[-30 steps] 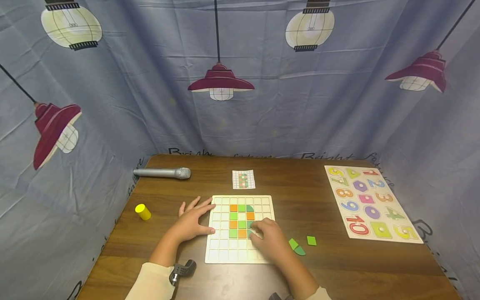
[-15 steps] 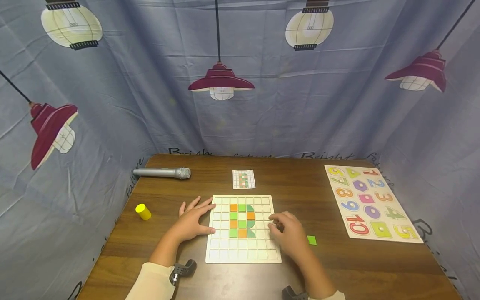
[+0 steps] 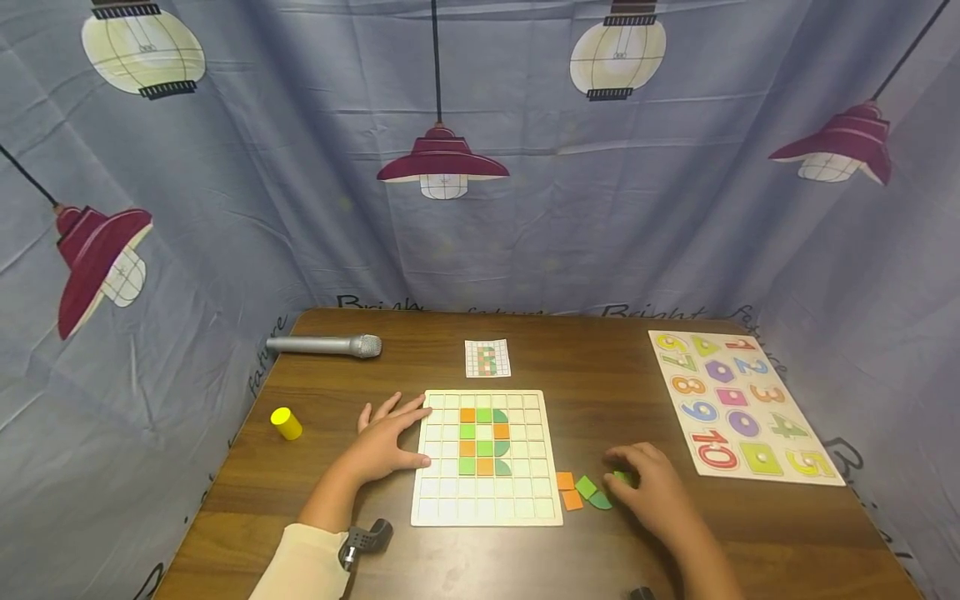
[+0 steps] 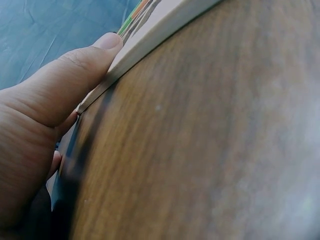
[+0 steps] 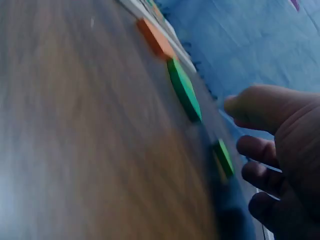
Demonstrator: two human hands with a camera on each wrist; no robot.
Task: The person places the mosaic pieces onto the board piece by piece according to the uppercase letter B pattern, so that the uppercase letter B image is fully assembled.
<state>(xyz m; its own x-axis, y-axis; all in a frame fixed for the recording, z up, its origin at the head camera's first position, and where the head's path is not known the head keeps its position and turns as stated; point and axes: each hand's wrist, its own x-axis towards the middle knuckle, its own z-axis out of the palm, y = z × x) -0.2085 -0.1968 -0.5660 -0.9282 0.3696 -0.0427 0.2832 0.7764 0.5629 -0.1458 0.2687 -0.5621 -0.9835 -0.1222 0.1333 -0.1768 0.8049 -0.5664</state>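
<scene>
On the wooden table lies a square gridded board [image 3: 442, 492]. Orange tiles, light green square tiles and dark green rounded tiles fill some of its middle cells. My left hand [image 3: 384, 447] rests at its left edge, fingers spread and thumb [image 4: 82, 72] on the rim. Right of the board, my right hand [image 3: 651, 487] reaches over a light green square tile [image 3: 622, 477]. In the right wrist view, thumb and fingers stand apart, with that tile [image 5: 223, 158] near the fingertips. Beside it lie two orange tiles [image 3: 573, 500], another light green square [image 3: 586, 487] and a dark green rounded tile [image 3: 600, 501].
A small printed pattern card [image 3: 487, 358] lies behind the board. At the back left is a silver microphone [image 3: 322, 346], with a yellow cylinder [image 3: 286, 423] nearer. A number and shape puzzle board [image 3: 767, 437] lies at the right. Curtains enclose the table's far sides.
My right hand has moved off the board to the right, to the separate light green square. Two orange tiles beside the board have come into sight. My left hand stays in place.
</scene>
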